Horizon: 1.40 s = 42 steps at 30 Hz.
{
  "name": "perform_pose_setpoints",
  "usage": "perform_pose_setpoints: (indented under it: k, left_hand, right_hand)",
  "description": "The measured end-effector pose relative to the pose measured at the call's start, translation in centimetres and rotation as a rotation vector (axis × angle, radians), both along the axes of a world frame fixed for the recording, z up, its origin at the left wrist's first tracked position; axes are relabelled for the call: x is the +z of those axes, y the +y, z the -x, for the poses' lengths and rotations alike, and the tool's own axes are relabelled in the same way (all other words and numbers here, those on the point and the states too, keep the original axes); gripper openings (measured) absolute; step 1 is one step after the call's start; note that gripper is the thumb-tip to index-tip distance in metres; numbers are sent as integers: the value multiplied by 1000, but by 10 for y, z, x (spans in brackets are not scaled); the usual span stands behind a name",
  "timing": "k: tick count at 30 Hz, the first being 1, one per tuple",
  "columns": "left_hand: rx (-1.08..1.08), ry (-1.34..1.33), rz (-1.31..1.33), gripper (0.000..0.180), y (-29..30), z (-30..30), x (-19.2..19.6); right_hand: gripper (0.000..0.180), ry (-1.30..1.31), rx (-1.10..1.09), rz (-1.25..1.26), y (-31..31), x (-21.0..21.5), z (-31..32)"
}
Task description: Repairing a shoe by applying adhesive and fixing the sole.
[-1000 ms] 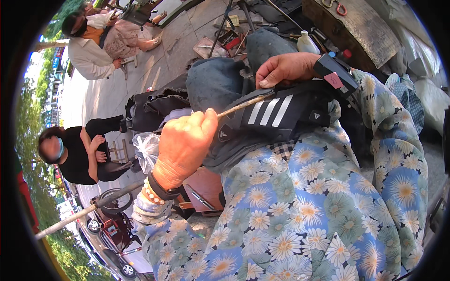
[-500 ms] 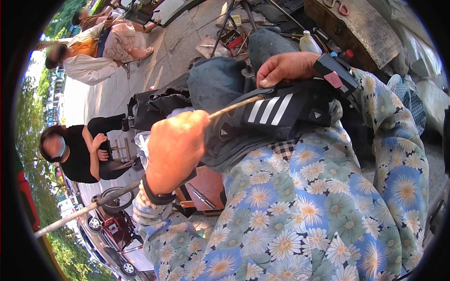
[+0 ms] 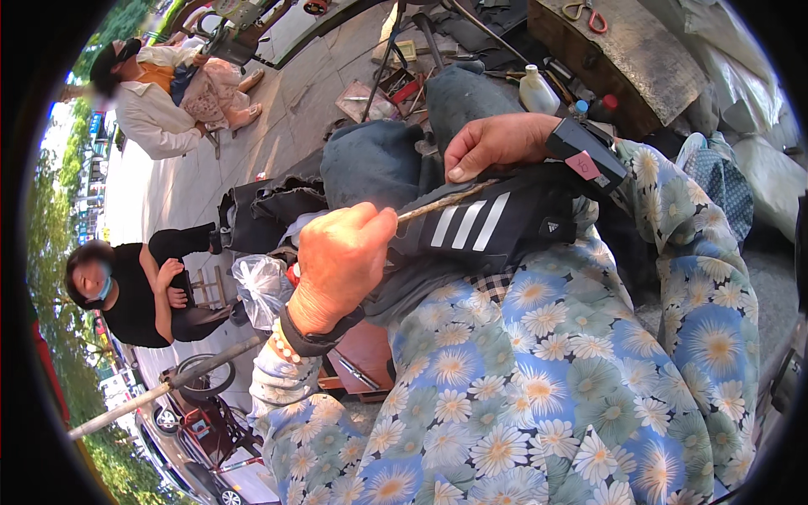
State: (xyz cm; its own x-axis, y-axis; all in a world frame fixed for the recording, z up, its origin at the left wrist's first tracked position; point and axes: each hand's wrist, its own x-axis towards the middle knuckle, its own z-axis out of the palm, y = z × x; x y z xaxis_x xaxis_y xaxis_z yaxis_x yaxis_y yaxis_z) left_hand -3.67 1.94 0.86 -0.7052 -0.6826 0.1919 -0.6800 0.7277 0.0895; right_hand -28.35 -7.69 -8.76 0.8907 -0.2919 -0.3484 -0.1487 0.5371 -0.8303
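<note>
My left hand (image 3: 343, 265), with a beaded bracelet and dark band at its wrist, is closed around a thin tan stick-like strip (image 3: 444, 200). The strip runs from the fist across the upper edge of a black item with three white stripes (image 3: 470, 222); I cannot tell exactly what kind of item that is. It lies on my lap over the flowered cloth (image 3: 505, 379). My right hand (image 3: 497, 147), a dark box strapped at its wrist, pinches the item's upper edge between thumb and fingers, near the strip's far end.
Beyond my hands are dark blue-grey cloth (image 3: 374, 164), a white bottle (image 3: 539, 91) and a wooden box (image 3: 623, 55) with scissors (image 3: 587, 17) on top. A clear plastic bag (image 3: 261, 286) and a pole (image 3: 168, 385) are at left. Two people sit at far left.
My left hand has moved right, closer to the striped item and my right hand. The strip now looks slightly bent. My right hand keeps its pinch, and the whole view has shifted a little.
</note>
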Motion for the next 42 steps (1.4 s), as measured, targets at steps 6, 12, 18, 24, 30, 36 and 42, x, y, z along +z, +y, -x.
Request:
perform_pose_setpoints:
  k: [6,12,18,24,30,36,42]
  left_hand:
    - [-67,-21,71,16,-1,12,5]
    - [-111,-149,-101,17,-10,25,27]
    - [-172,-302,-81,9,-9,55,64]
    - [-216,-494,167,19,9,90,74]
    - [-350,-422,184,5,18,73,67]
    - [-283,-372,269,6,47,53,63]
    - [-276,-342,217,18,60,47,67]
  right_hand:
    - [16,60,-57,-61,4,3,2]
    - [14,37,-99,-102,10,-2,8]
    - [13,50,-127,9,18,4,7]
    - [17,132,-277,-4,16,6,14]
    - [19,144,-417,-27,30,0,23]
    - [42,195,-11,392,24,30,8]
    - [77,455,436,253,4,41,-11]
